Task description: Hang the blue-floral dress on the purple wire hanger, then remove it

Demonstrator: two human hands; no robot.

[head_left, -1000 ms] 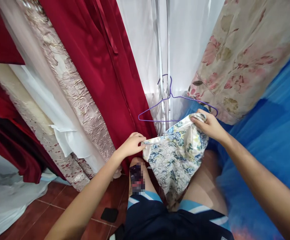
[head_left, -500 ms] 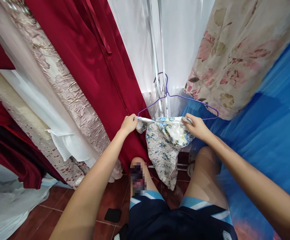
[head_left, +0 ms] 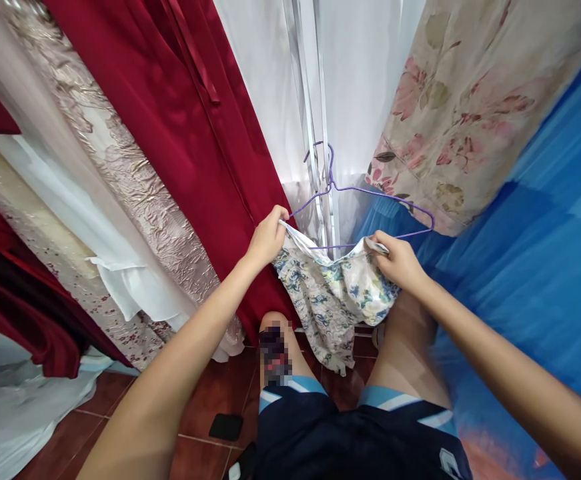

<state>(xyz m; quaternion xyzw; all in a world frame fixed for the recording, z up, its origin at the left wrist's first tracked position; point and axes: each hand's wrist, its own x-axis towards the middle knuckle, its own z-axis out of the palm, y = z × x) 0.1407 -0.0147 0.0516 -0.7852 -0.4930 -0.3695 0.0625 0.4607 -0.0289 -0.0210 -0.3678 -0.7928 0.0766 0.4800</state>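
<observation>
A white blouse-like garment (head_left: 330, 300) with a blue and yellow floral print hangs between my two hands, its upper edge sagging in the middle. My left hand (head_left: 269, 235) is closed on that edge at the left corner, right at the left end of a purple wire hanger (head_left: 365, 191). On the other side my right hand (head_left: 395, 259) pinches the edge, just below the hanger's lower bar. The hanger's right end is bare, and its hook lies against white ribbons (head_left: 315, 100). Whether the left fingers also grip the hanger is hidden.
Long dresses hang close all round: a dark red one (head_left: 205, 160), a white one (head_left: 370, 80), a beige floral one (head_left: 455, 127) and a blue one (head_left: 545, 267). A flat black object (head_left: 225, 427) lies on the red tiled floor (head_left: 205, 460) by my legs.
My left hand has moved up and slightly right, bringing the garment's left corner to the hanger's left end. The upper edge, straighter before, now dips. My right hand has barely moved.
</observation>
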